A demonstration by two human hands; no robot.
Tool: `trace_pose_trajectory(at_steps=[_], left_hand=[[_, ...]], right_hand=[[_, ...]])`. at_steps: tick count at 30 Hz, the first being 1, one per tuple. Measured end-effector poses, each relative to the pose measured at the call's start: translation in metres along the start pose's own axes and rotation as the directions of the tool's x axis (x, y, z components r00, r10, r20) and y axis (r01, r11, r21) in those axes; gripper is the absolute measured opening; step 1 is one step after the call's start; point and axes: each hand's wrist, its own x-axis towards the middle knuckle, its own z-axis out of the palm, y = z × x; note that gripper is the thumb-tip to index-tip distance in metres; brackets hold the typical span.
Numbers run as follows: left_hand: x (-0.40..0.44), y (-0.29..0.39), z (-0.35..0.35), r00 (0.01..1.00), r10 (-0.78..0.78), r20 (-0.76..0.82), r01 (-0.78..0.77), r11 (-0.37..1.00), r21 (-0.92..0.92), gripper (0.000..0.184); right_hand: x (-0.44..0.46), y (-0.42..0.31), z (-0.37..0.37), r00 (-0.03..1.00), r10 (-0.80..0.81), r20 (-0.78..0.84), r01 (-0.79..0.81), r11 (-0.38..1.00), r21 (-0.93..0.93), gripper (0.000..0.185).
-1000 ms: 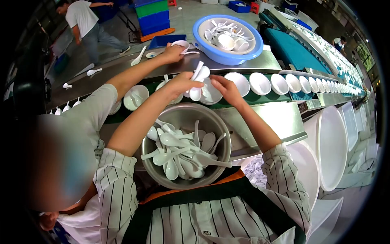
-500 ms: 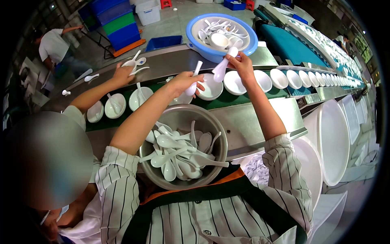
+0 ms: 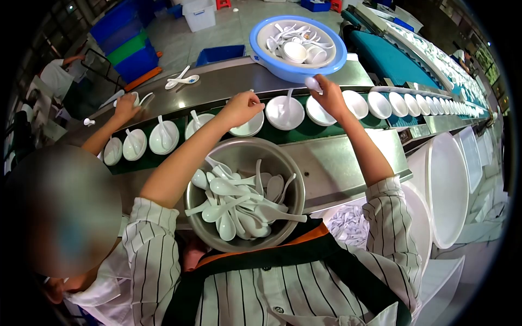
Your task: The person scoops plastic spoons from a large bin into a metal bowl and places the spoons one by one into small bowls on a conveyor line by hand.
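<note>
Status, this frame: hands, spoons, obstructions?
Right hand grips raised spoon. Left hand over near bowl, grip unclear. Middle bowl holds another spoon. No visible obstruction.

A: Right hand (image 3: 329, 98)?
B: Hides most of its spoon (image 3: 312, 85); the end showing is blurred.
A: Left hand (image 3: 243, 112)?
B: Can't tell whether it pinches anything. Covers part of the bowl (image 3: 248, 129) behind it.
A: Steel basin (image 3: 261, 148)?
B: Spoons (image 3: 231, 187) overlap; bottom layer out of sight.
A: Rest?
B: Co-worker's head (image 3: 68, 212) smeared out. Farthest bowls (image 3: 469, 112) on the line too small to count. White heap (image 3: 348, 225) below, partly behind the right sleeve (image 3: 392, 228), too fine to sort piece by piece. Striped shirt (image 3: 236, 296) runs off the bottom edge.
</note>
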Motion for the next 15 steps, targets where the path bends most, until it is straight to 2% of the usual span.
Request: trace_pose_trajectory(at_steps=[1, 3, 4, 6, 7, 8, 10, 12, 14, 15], left_hand=[[-0.010, 0.004, -0.001, 0.987, 0.145, -0.064, -0.143, 0.989, 0.040, 0.034], [-0.035, 0.033, -0.013, 0.966, -0.045, 0.256, -0.023, 0.966, 0.257, 0.037], [-0.049, 0.044, -0.015, 0.906, -0.164, 0.391, 0.010, 0.929, 0.369, 0.039], [-0.068, 0.035, 0.002, 0.898, -0.090, 0.430, -0.125, 0.886, 0.446, 0.041], [-0.074, 0.031, 0.009, 0.892, -0.053, 0.448, -0.192, 0.853, 0.485, 0.042], [-0.079, 0.031, 0.016, 0.862, -0.057, 0.503, -0.216, 0.858, 0.467, 0.043], [-0.088, 0.024, 0.038, 0.879, -0.096, 0.467, -0.082, 0.934, 0.347, 0.039], [-0.088, 0.007, 0.053, 0.905, -0.075, 0.420, 0.001, 0.985, 0.175, 0.034], [-0.087, 0.002, 0.053, 0.909, -0.054, 0.413, 0.042, 0.998, 0.038, 0.029], [-0.084, 0.003, 0.047, 0.903, -0.039, 0.427, 0.048, 0.999, -0.010, 0.026]], right_hand=[[-0.004, 0.005, 0.000, 0.993, -0.091, 0.072, 0.097, 0.991, -0.095, 0.025], [-0.015, 0.025, 0.006, 0.933, -0.278, 0.229, 0.336, 0.900, -0.278, 0.021], [-0.022, 0.030, 0.010, 0.905, -0.274, 0.326, 0.376, 0.872, -0.312, 0.021], [-0.033, 0.037, 0.017, 0.822, -0.255, 0.509, 0.472, 0.805, -0.359, 0.022], [-0.035, 0.032, 0.021, 0.837, -0.285, 0.467, 0.472, 0.807, -0.355, 0.021], [-0.035, 0.027, 0.024, 0.865, -0.278, 0.419, 0.411, 0.870, -0.271, 0.022], [-0.031, -0.032, 0.008, 0.916, -0.225, 0.331, 0.266, 0.961, -0.082, 0.025], [-0.027, -0.105, -0.032, 0.815, -0.156, 0.557, 0.009, 0.966, 0.258, 0.029], [-0.038, -0.145, -0.055, 0.627, -0.369, 0.686, 0.026, 0.890, 0.456, 0.029], [-0.051, -0.147, -0.052, 0.578, -0.470, 0.668, 0.188, 0.873, 0.451, 0.026]])
